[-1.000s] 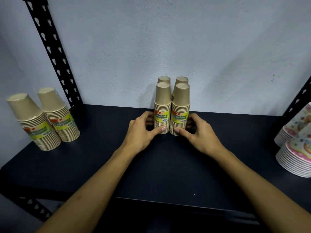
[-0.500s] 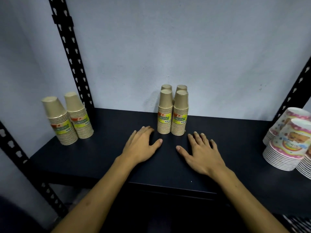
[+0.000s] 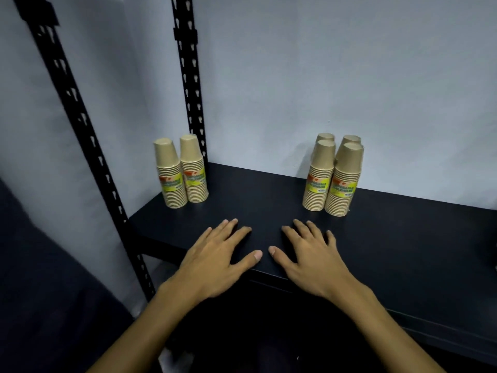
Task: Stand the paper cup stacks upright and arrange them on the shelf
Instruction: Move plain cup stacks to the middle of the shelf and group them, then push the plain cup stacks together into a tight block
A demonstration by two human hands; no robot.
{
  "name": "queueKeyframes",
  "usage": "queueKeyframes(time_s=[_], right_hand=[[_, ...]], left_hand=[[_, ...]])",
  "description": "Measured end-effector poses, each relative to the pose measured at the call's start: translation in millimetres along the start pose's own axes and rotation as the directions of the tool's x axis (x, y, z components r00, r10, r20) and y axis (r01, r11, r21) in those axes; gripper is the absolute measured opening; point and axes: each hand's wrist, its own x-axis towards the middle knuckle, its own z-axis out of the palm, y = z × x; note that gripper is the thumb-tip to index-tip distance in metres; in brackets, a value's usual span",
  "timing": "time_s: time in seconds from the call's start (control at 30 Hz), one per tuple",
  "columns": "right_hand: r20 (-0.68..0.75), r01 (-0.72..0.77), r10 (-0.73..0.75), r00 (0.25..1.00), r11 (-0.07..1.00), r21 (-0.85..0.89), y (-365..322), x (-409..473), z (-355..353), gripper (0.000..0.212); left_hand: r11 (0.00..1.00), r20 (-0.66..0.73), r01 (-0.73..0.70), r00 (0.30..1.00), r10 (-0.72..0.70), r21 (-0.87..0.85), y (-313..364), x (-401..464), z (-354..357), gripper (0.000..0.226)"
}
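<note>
Two tan paper cup stacks [image 3: 180, 173] with yellow labels stand upright at the shelf's back left corner, touching each other. A tight group of several tan cup stacks [image 3: 333, 176] stands upright further right, near the wall. Both sit on the black shelf board [image 3: 403, 238]. My left hand [image 3: 215, 257] and my right hand [image 3: 312, 254] lie flat and open over the shelf's front edge, thumbs almost meeting, holding nothing, well in front of both groups.
Black slotted uprights [image 3: 188, 84] frame the shelf on the left, with a second post [image 3: 80, 125] nearer to me. A pale wall [image 3: 322, 76] closes the back. Dark space lies below the shelf board.
My hands have let go of the middle cup group and drawn back to the shelf's front edge. The view has swung left, so the patterned cups on the right are out of sight.
</note>
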Motion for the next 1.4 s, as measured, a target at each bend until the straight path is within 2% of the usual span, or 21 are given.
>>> queueKeyframes(time_s=[0.2, 0.27, 0.4, 0.5, 0.57, 0.67, 0.73, 0.9, 1.13, 1.4], right_hand=[[0.022, 0.128, -0.129, 0.991, 0.991, 0.032, -50, 56, 16, 0.072], [0.024, 0.155, -0.156, 0.987, 0.987, 0.029, -68, 77, 21, 0.073], [-0.001, 0.170, -0.170, 0.985, 0.985, 0.043, -96, 115, 28, 0.072], [-0.046, 0.182, -0.178, 0.983, 0.979, 0.089, -112, 143, 31, 0.078], [-0.100, 0.203, -0.188, 0.977, 0.963, 0.178, -119, 159, 30, 0.082], [-0.172, 0.226, -0.160, 0.972, 0.838, 0.497, -122, 182, 28, 0.082], [-0.210, 0.261, -0.166, 0.964, 0.759, 0.596, -119, 195, 32, 0.083], [-0.236, 0.319, -0.219, 0.947, 0.733, 0.601, -114, 209, 43, 0.073], [-0.230, 0.336, -0.245, 0.942, 0.680, 0.652, -113, 209, 45, 0.066], [-0.235, 0.332, -0.235, 0.943, 0.657, 0.677, -109, 191, 39, 0.063]], left_hand=[[0.984, -0.105, 0.177, 0.978, -0.180, -0.034, -62, -9, -19, 0.079], [0.961, -0.163, 0.254, 0.949, -0.269, -0.106, -82, -9, -21, 0.078], [0.900, -0.226, 0.334, 0.888, -0.400, -0.280, -109, -2, -22, 0.091], [0.867, -0.235, 0.313, 0.876, -0.421, -0.388, -122, 13, -30, 0.094], [0.852, -0.248, 0.306, 0.866, -0.434, -0.424, -125, 27, -38, 0.095], [0.797, -0.263, 0.284, 0.840, -0.475, -0.533, -127, 48, -51, 0.096], [0.755, -0.299, 0.251, 0.808, -0.508, -0.605, -130, 58, -50, 0.089], [0.767, -0.387, 0.221, 0.759, -0.523, -0.603, -136, 61, -38, 0.061], [0.749, -0.378, 0.198, 0.766, -0.521, -0.632, -134, 58, -40, 0.055], [0.715, -0.326, 0.186, 0.793, -0.514, -0.674, -127, 50, -45, 0.057]])
